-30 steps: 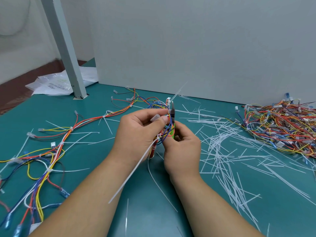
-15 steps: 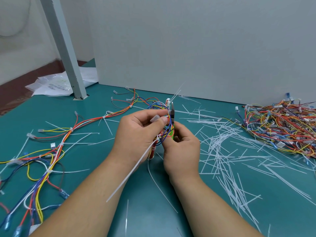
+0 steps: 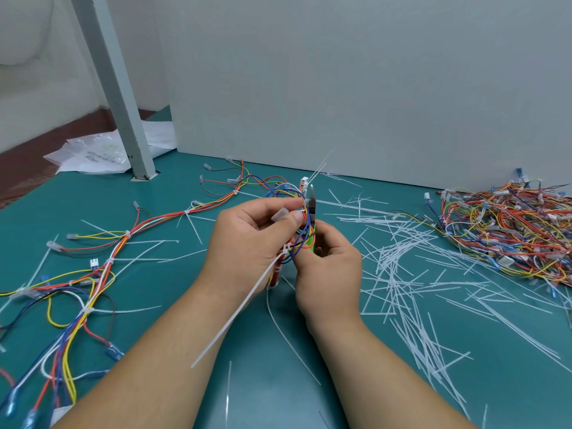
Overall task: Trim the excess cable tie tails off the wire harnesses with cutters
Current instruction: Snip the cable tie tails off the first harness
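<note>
Multicoloured wire harness (image 3: 297,212) held upright, green-handled cutters (image 3: 312,209) beside, white tie tail (image 3: 241,305) dangling

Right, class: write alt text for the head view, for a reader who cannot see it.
The left hand grips a wire harness while the right hand holds cutters at its top, over a green table. A long white cable tie tail sticks out from the harness toward the viewer; cut tails and a heap of harnesses lie to the right.
</note>
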{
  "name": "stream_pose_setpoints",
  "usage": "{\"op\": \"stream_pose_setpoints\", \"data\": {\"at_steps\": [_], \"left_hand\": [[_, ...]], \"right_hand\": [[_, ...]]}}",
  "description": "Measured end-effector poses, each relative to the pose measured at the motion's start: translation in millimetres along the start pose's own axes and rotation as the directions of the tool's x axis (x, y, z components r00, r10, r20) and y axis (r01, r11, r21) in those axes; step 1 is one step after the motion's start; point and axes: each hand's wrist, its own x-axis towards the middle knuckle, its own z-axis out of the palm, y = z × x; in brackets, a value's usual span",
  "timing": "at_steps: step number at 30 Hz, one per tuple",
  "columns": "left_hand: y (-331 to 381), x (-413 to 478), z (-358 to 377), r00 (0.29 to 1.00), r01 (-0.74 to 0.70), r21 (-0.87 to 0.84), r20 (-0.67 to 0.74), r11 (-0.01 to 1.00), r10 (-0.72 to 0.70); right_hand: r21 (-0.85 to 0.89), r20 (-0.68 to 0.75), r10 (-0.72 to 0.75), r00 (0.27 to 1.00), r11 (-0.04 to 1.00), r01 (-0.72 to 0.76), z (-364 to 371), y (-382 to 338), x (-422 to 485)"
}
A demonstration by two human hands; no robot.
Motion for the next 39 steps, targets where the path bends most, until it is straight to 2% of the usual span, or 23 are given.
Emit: {"op": "stream_pose_setpoints", "data": {"at_steps": [26,39], "left_hand": [[0.5,0.0,0.1,1.000,0.001,-0.006,-0.005,1.000,-0.001],[0.0,0.1,-0.1,1.000,0.005,-0.013,-0.017,1.000,-0.006]], "right_hand": [[0.035,0.034,-0.008,0.999,0.999,0.006,1.4,-0.8,-0.3],[-0.013,-0.003,-0.014,1.000,1.000,0.014,1.0,2.7,0.1]]}}
